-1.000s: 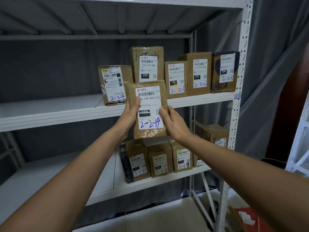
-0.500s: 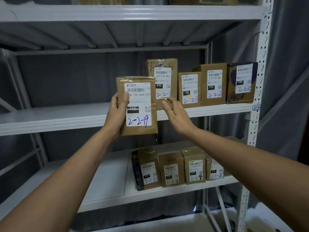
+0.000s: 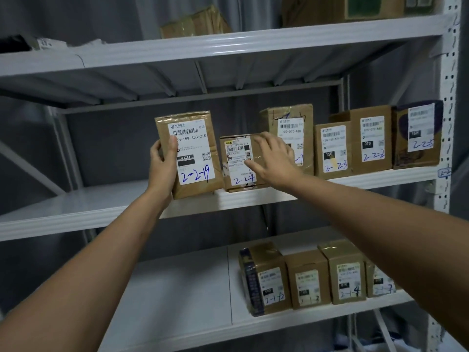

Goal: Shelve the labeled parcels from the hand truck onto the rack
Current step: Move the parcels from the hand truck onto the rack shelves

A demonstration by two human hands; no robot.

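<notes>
Head view, rack [image 3: 228,201] with white metal shelves against grey curtain.

Left hand [image 3: 162,161]: grips a flat brown parcel marked 2-2-19 [image 3: 189,154] by its left edge, thumb curled over the front of the label, fingers behind. Parcel is upright, tilted slightly, lower edge at the front lip of the middle shelf [image 3: 76,204]; whether it rests on the shelf cannot be told.

Right hand [image 3: 274,158]: fingers straight and spread, laid against the front and upper right corner of the box marked 2-2-4 [image 3: 239,162]. Nothing is gripped; the hand touches or presses flat.

Box 2-2-4 stands on the middle shelf, just right of the held parcel, the two apparently touching or nearly so. Behind the right hand stands a taller box [image 3: 289,128] whose written mark is partly hidden. Further right along the same shelf, side by side: box 2-2-3 [image 3: 332,151], box 2-2-2 [image 3: 371,139], box 2-2-5 [image 3: 418,133] by the perforated upright [image 3: 448,102].

Lower shelf [image 3: 177,288]: four boxes in a row at the right, marks 2-1-2 [image 3: 269,280], an unclear one [image 3: 308,280], 2-1-4 [image 3: 347,273], and one partly hidden by the right forearm.

Top shelf [image 3: 253,39]: brown parcels, labels not readable.
</notes>
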